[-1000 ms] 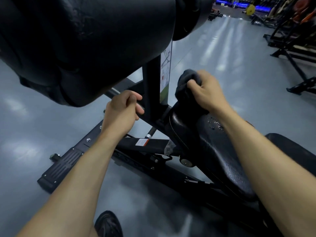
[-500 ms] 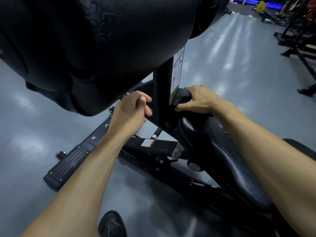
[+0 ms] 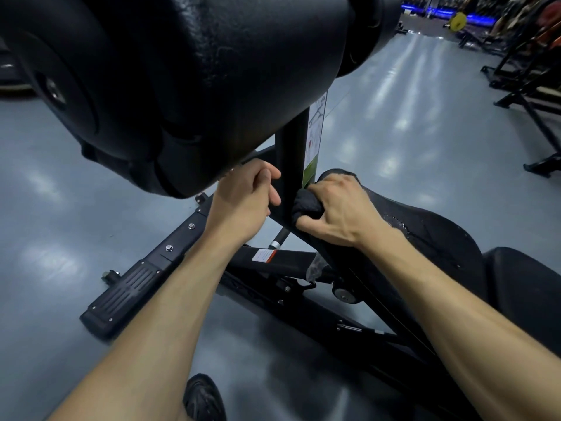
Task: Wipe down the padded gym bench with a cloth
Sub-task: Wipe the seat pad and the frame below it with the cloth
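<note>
While right hand [image 3: 335,209] clamps bunched dark cloth [image 3: 306,205] against front tip of black padded seat [image 3: 425,232], left hand [image 3: 243,202] fists around frame bar beside black upright post [image 3: 293,165]. Droplets behind right knuckles: best drag cloth back with firm, overlapping strokes.

cloth [image 3: 306,205] mostly hidden under right hand [image 3: 337,208], shoe [image 3: 203,399] cut off

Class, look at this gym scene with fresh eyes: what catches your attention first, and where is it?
A huge black roller pad fills the upper left, close to the camera. Beneath it, at centre, the right hand presses a dark cloth against the front tip of the wet seat pad, while the left hand is closed beside the upright post.
</note>
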{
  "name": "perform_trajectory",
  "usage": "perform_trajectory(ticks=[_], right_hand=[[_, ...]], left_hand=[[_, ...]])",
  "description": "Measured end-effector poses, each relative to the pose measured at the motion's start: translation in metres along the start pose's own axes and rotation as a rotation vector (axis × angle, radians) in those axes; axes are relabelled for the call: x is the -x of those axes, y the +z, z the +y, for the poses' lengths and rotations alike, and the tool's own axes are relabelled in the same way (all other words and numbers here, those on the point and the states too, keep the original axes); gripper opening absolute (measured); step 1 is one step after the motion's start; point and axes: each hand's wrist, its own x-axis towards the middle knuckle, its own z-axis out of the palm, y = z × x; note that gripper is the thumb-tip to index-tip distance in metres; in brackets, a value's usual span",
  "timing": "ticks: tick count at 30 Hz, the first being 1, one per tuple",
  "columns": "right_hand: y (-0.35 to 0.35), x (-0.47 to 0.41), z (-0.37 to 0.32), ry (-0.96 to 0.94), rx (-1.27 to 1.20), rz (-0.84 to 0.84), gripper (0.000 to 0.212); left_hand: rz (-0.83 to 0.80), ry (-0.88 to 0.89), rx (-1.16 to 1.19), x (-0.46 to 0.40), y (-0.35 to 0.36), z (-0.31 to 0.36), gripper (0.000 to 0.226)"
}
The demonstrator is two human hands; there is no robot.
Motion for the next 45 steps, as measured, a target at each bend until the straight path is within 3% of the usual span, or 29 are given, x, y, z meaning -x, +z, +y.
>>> perform_trajectory(ticks=[5,7,11,12,15,17,19,23,26,29,35,40,42,45], right_hand=[[0.023,0.041,-0.057,-0.188,-0.121,-0.2,0.034],[0.035,0.055,-0.074,-0.101,-0.223,-0.248,0.027],[0.026,0.074,-0.068,0.248,-0.76,-0.244,0.012],[0.019,0.074,-0.066,0.302,-0.863,-0.203,0.006],[-0.004,0.072,-0.062,0.499,-1.244,-0.109,0.022],[-0.02,0.068,-0.056,0.578,-1.517,-0.154,0.042],[-0.035,0.066,-0.052,0.626,-1.712,-0.159,0.044],[-0.055,0.062,-0.046,0.709,-1.796,-0.125,0.044],[-0.054,0.061,-0.044,0.785,-1.763,-0.075,0.052],[-0.044,0.067,-0.05,0.775,-1.88,-0.058,0.059],[-0.056,0.054,-0.025,0.686,-1.223,0.117,0.017],[-0.113,-0.009,0.037,0.093,-0.159,0.126,0.023],[-0.117,-0.038,0.05,-0.05,0.251,0.008,0.041],[-0.091,-0.061,0.054,-0.211,0.545,-0.221,0.033]], left_hand=[[0.035,-0.038,0.018,0.003,0.004,0.001,0.028],[0.055,-0.05,0.046,0.007,0.005,0.003,0.028],[0.043,-0.02,0.039,0.015,-0.001,0.007,0.026],[0.008,-0.009,0.035,0.014,-0.004,0.005,0.024],[-0.231,-0.028,0.076,0.012,-0.013,-0.004,0.028],[-0.442,-0.066,0.145,0.015,-0.017,-0.005,0.042],[-0.569,-0.081,0.235,0.02,-0.02,-0.001,0.046],[-0.585,-0.004,0.261,0.019,-0.022,0.002,0.029],[-0.471,0.02,0.275,0.016,-0.02,0.004,0.028],[-0.404,0.042,0.353,0.014,-0.015,0.007,0.012],[-0.359,0.047,0.24,0.005,-0.012,0.001,0.014],[-0.255,0.007,0.076,-0.007,-0.008,-0.011,0.015],[-0.223,-0.007,0.078,-0.01,-0.009,-0.012,0.013],[-0.203,-0.032,0.09,-0.012,-0.012,-0.016,0.011]])
